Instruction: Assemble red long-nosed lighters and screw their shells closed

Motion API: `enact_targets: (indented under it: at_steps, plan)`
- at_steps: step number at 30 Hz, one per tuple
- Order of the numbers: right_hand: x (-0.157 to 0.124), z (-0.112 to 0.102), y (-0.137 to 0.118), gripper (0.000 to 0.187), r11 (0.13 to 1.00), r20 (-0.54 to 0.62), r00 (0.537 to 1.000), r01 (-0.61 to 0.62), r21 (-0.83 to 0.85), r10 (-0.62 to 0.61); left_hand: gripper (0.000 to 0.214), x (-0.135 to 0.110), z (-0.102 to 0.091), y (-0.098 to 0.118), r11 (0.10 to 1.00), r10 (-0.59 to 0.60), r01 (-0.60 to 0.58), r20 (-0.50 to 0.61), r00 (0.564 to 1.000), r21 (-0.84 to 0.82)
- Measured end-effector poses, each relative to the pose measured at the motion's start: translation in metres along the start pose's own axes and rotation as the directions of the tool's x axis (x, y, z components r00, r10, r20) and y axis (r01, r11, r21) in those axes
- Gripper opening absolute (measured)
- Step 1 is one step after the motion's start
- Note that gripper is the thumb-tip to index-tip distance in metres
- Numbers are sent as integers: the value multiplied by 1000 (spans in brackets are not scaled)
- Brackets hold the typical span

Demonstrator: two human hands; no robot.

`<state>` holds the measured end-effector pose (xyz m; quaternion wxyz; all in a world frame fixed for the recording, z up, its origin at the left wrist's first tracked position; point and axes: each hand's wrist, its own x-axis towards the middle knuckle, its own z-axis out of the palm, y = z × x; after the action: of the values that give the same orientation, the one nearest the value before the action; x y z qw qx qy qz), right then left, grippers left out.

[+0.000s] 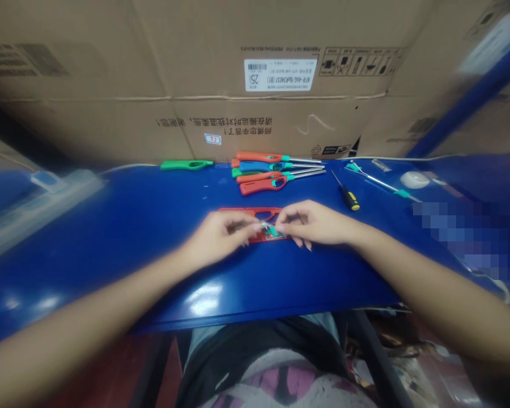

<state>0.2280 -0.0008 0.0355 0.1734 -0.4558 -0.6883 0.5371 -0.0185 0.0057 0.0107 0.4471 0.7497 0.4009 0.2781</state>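
Note:
A red lighter shell [255, 214] lies flat on the blue table [123, 226], partly under my hands. My left hand [221, 235] rests on its left part with fingers pinched. My right hand [312, 222] meets it from the right, also pinched. Between the fingertips of both hands sits a small teal and metal part [270, 229], just over the shell. What lies beneath my palms is hidden.
Behind the shell lies a pile of several long-nosed lighters [276, 169], red, blue and green. A green lighter handle [186, 165] lies to the left. A black and yellow screwdriver [346, 192] and a teal-tipped metal rod [380, 182] lie right. Cardboard boxes [255, 79] wall the back.

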Motion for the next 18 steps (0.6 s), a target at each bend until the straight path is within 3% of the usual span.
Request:
enact_targets:
  at_steps: [7,18]
  plan:
    - [1,4,-3,30,993,5,1000,7,117,-8,40,-1,1,2,999,-54,54,-11,998,-8]
    - [1,6,0,24,994,17,999,30,107,-32,38,-1,0,5,998,-58,58,3,998,-21]
